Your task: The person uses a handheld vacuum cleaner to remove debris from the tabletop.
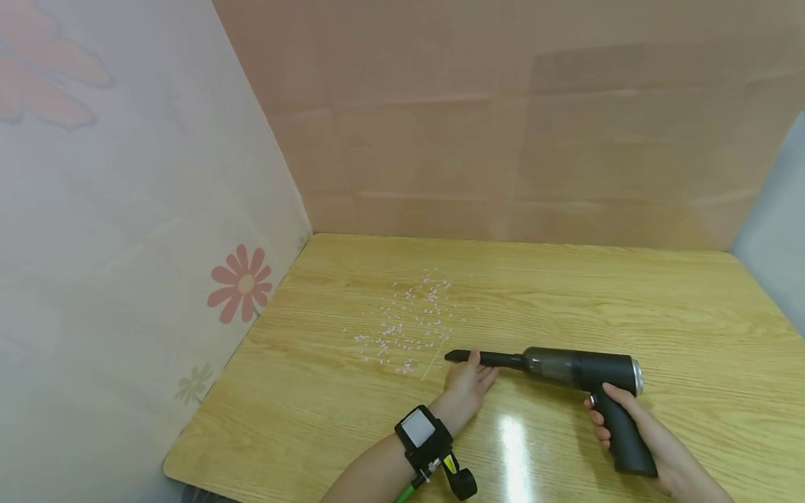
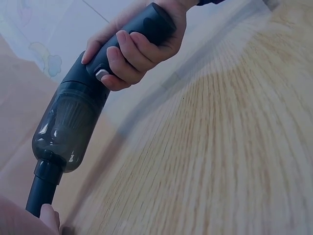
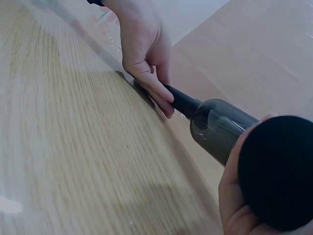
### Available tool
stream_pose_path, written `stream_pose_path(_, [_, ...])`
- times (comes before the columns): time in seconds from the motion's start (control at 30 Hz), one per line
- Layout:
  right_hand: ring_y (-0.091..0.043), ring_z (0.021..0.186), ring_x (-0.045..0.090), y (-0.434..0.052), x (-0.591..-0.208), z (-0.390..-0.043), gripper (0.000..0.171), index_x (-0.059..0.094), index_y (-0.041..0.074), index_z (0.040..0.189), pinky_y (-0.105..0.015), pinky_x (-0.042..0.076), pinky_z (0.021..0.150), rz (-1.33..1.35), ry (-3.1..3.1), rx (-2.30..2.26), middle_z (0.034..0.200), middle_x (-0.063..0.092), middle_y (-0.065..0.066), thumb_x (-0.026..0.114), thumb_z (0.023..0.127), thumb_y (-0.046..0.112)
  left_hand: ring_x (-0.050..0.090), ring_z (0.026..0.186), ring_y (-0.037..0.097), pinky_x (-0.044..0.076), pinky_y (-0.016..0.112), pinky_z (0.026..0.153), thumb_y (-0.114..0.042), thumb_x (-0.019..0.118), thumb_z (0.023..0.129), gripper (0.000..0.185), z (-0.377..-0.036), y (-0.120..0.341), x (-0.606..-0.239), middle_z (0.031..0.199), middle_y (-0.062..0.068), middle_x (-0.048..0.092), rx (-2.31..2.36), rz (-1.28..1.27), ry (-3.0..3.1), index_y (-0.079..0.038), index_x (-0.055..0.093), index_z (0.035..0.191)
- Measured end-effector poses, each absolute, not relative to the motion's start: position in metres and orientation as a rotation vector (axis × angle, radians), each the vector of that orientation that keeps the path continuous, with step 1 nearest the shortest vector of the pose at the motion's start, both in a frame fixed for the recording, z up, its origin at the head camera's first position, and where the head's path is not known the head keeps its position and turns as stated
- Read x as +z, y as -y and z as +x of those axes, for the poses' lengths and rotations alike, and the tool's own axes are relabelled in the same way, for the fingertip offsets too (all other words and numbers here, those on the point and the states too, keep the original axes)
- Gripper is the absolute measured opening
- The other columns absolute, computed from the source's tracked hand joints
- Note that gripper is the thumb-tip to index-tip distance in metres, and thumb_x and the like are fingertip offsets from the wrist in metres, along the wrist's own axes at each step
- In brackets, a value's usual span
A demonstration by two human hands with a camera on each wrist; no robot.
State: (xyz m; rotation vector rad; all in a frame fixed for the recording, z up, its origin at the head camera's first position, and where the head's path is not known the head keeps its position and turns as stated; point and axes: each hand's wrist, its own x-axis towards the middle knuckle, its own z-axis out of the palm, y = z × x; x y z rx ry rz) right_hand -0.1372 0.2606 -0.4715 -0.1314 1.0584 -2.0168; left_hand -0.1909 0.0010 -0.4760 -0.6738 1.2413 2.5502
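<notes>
A black handheld vacuum cleaner (image 1: 581, 369) with a smoky clear dust cup (image 2: 66, 128) is held level over the wooden table. My right hand (image 1: 635, 419) grips its handle, fingers wrapped round it below the silver button (image 2: 101, 74). At the slim nozzle (image 1: 499, 360), my left hand (image 1: 468, 384) holds the tube between the thumb on top and the fingers underneath. The nozzle's flat tip points left, close to a scatter of small pale pink bits (image 1: 402, 328) on the tabletop. In the right wrist view, the handle's round base (image 3: 279, 171) hides much of the right hand.
The wooden table (image 1: 302, 398) stretches to a brown papered wall (image 1: 402, 126) at the back. A white sheet with flowers (image 1: 157, 209) hangs along the left side. A pale panel (image 1: 776, 209) stands at the right edge.
</notes>
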Motion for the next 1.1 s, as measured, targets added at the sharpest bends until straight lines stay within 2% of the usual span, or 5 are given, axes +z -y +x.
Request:
stream_pose_path(0.3, [-0.003, 0.075, 0.059, -0.268, -0.473, -0.133, 0.055, 0.059, 0.016, 0.107, -0.018, 0.055, 0.072, -0.119, -1.017, -1.98, 0.086, 0.061, 0.01, 0.009, 0.105, 0.039, 0.038, 0.133, 0.049, 0.048, 0.039, 0.107, -0.012, 0.047, 0.101, 0.06, -0.184, -0.002, -0.473, 0.136, 0.048, 0.03, 2.506, -0.682, -1.219, 0.024, 0.017, 0.139])
stream_pose_path(0.53, [-0.004, 0.078, 0.06, -0.275, -0.481, -0.13, 0.061, 0.057, 0.016, 0.11, -0.019, 0.056, 0.076, -0.165, -0.895, -1.981, 0.09, 0.062, 0.009, 0.002, 0.104, 0.039, 0.045, 0.128, 0.046, 0.051, 0.037, 0.104, -0.013, 0.05, 0.099, 0.059, -0.177, -0.005, -0.476, 0.132, 0.044, 0.039, 2.486, -0.699, -1.226, 0.023, 0.024, 0.137])
stream_pose_path(0.7, [-0.004, 0.078, 0.061, -0.277, -0.486, -0.126, 0.066, 0.057, 0.015, 0.111, -0.02, 0.058, 0.077, -0.25, -0.87, -2.0, 0.091, 0.064, 0.009, -0.005, 0.101, 0.036, 0.048, 0.125, 0.046, 0.053, 0.038, 0.102, -0.013, 0.051, 0.099, 0.059, -0.171, -0.008, -0.477, 0.128, 0.045, 0.04, 2.479, -0.712, -1.241, 0.024, 0.024, 0.136])
stream_pose_path(0.93, [-0.005, 0.081, 0.06, -0.282, -0.483, -0.117, 0.069, 0.059, 0.017, 0.111, -0.019, 0.055, 0.079, -0.156, -0.79, -1.952, 0.092, 0.063, 0.01, -0.004, 0.102, 0.043, 0.052, 0.122, 0.044, 0.052, 0.04, 0.103, -0.012, 0.048, 0.1, 0.052, -0.16, -0.01, -0.475, 0.123, 0.041, 0.047, 2.472, -0.71, -1.267, 0.024, 0.031, 0.133])
stream_pose_path(1.1, [-0.004, 0.082, 0.059, -0.281, -0.484, -0.114, 0.068, 0.057, 0.017, 0.112, -0.019, 0.054, 0.08, -0.182, -0.802, -1.935, 0.093, 0.062, 0.011, -0.006, 0.102, 0.041, 0.049, 0.124, 0.045, 0.051, 0.04, 0.103, -0.014, 0.048, 0.1, 0.055, -0.156, -0.008, -0.474, 0.126, 0.043, 0.044, 2.453, -0.709, -1.276, 0.024, 0.027, 0.134])
